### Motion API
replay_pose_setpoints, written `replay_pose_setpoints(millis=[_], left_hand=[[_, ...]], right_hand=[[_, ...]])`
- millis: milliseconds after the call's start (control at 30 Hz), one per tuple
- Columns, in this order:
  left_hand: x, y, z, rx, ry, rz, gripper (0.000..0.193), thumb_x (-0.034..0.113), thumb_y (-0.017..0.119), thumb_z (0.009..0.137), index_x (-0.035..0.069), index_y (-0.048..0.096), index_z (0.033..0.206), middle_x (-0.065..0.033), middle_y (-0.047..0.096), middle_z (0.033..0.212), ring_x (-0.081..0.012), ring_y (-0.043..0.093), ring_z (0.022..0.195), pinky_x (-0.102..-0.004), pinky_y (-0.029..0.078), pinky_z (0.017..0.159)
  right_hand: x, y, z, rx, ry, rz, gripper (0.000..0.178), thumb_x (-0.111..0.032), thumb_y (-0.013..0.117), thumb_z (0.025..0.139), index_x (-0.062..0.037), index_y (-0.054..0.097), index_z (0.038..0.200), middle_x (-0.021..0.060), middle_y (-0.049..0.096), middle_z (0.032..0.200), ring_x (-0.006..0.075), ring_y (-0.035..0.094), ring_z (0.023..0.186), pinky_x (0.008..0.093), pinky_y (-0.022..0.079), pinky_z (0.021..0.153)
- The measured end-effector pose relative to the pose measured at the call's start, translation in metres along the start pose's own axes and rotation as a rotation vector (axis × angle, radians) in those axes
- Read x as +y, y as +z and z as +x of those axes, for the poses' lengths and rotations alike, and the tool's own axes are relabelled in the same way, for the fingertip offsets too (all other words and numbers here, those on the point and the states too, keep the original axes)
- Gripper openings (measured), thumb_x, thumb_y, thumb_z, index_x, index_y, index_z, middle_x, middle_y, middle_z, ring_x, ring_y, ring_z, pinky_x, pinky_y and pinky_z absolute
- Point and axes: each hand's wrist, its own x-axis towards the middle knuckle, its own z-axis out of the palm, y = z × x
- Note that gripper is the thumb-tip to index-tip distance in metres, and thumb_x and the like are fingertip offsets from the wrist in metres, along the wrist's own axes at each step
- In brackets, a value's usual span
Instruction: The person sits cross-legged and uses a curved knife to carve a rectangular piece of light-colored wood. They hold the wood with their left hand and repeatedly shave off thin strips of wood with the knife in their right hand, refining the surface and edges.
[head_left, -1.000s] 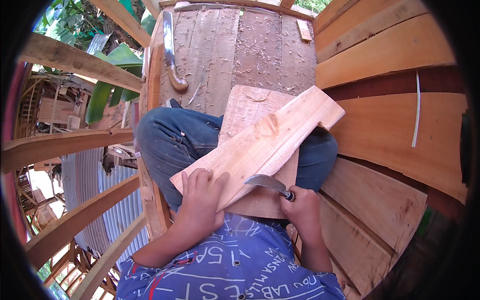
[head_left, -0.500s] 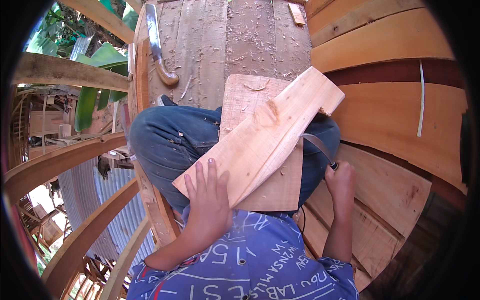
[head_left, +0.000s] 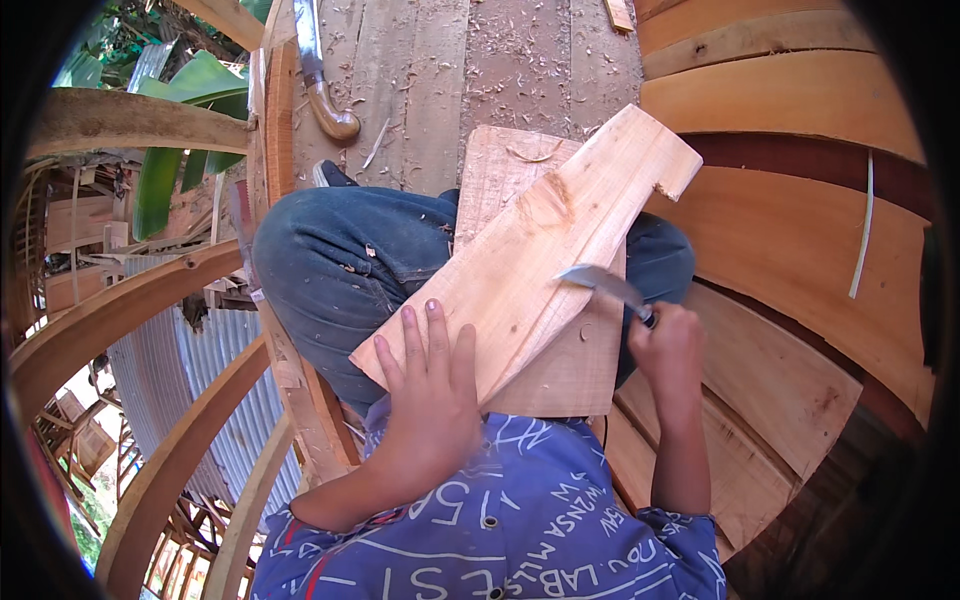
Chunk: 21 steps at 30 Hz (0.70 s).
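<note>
A pale wooden board (head_left: 540,250) slants across my lap, with a notch near its far right end and a brown knot on its face. My left hand (head_left: 430,380) lies on the board's near end, fingers spread flat. In my closed right hand (head_left: 668,345) is a curved knife (head_left: 605,281); its blade tip reaches over the board's right edge. Whether the blade touches the wood I cannot tell. Beneath the board is a second flat piece of wood (head_left: 580,365), lying between my legs.
A machete (head_left: 325,105) with a wooden handle lies on the plank floor (head_left: 420,100), among scattered shavings. Slatted wooden rails (head_left: 130,310) stand at the left. Wide planks (head_left: 800,240) rise at the right. A small wood block (head_left: 618,14) sits at the far edge.
The curved knife has moved left and slightly up, from beside the board to over its right edge. My left hand still rests on the near end. The whole view has shifted slightly.
</note>
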Motion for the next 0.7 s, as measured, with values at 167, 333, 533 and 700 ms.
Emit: replay_pose_setpoints(millis=[167, 333, 533, 700], left_hand=[[-0.011, -0.005, -0.008, -0.044, 0.013, 0.001, 0.066, 0.011, 0.059, 0.075, -0.009, 0.041, 0.136, -0.0415, 0.024, 0.148, -0.0614, 0.018, 0.14, -0.076, 0.013, 0.106], [-0.011, -0.02, -0.004, -0.069, -0.05, -0.156, 0.076, 0.0, 0.058, 0.068, -0.005, 0.033, 0.139, -0.0371, 0.018, 0.152, -0.0571, 0.009, 0.144, -0.0703, 0.006, 0.112], [-0.02, -0.05, -0.002, -0.163, -0.088, -0.32, 0.08, -0.001, 0.055, 0.068, 0.004, 0.032, 0.145, -0.0308, 0.022, 0.156, -0.0535, 0.009, 0.146, -0.065, 0.004, 0.116], [-0.033, -0.066, -0.011, -0.192, -0.091, -0.47, 0.084, -0.001, 0.055, 0.068, 0.009, 0.032, 0.148, -0.0284, 0.024, 0.157, -0.0524, 0.009, 0.146, -0.064, 0.004, 0.116]], right_hand=[[0.033, -0.023, 0.023, -0.047, 0.179, 0.296, 0.029, -0.015, 0.067, 0.084, 0.0079, 0.055, 0.071, 0.0219, 0.049, 0.057, 0.0285, 0.053, 0.049, 0.0403, 0.04, 0.051], [0.011, 0.027, 0.036, -0.026, 0.121, 0.835, 0.035, -0.016, 0.059, 0.096, 0.0014, 0.048, 0.068, 0.0056, 0.046, 0.056, 0.011, 0.037, 0.048, 0.0319, 0.031, 0.045], [-0.017, 0.049, 0.083, 0.148, 0.214, 1.234, 0.024, -0.018, 0.055, 0.098, 0.0029, 0.063, 0.105, 0.0078, 0.065, 0.08, 0.009, 0.044, 0.044, 0.0236, 0.037, 0.039], [-0.027, 0.047, 0.125, 0.052, 0.386, 1.466, 0.034, -0.023, 0.057, 0.095, 0.0033, 0.062, 0.116, 0.0094, 0.065, 0.078, 0.0104, 0.046, 0.045, 0.0243, 0.037, 0.04]])
